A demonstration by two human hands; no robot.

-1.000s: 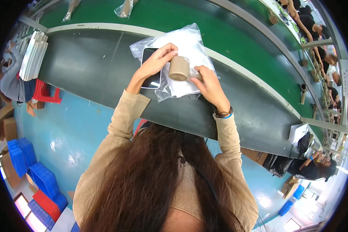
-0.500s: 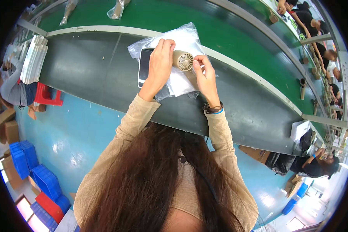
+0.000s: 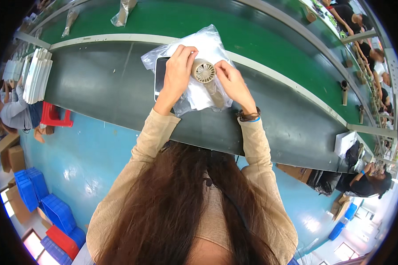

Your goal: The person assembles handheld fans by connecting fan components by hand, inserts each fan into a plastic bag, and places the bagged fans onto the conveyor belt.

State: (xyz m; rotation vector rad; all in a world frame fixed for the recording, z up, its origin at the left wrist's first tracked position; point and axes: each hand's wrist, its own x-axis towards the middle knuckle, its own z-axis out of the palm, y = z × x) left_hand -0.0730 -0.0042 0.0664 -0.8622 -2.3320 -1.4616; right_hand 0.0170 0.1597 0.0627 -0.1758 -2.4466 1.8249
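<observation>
A beige handheld fan [image 3: 204, 71] with a round slotted grille lies tilted over a stack of clear plastic bags [image 3: 208, 42], its handle pointing toward me. My left hand [image 3: 178, 70] is closed, its side against the left of the fan head. The fingertips pinch just beyond the fan's upper left edge; what they hold is too small to make out. Thumb and forefinger of my right hand [image 3: 231, 81] pinch at the right rim of the fan head. Partly under my left hand is a phone-like slab [image 3: 160, 73] with a dark face and white frame.
The bags rest on a dark worktop [image 3: 93, 75], beside a green conveyor belt [image 3: 163, 20] carrying bagged fans [image 3: 124, 13]. A stack of white sheets [image 3: 37, 77] stands at the left end. Co-workers sit at both sides; blue crates [image 3: 55, 212] stand on the floor.
The fan head has shifted slightly left and turned, showing more of its handle. Both hands have moved a little left at the fingertips, still closed around the fan head.
</observation>
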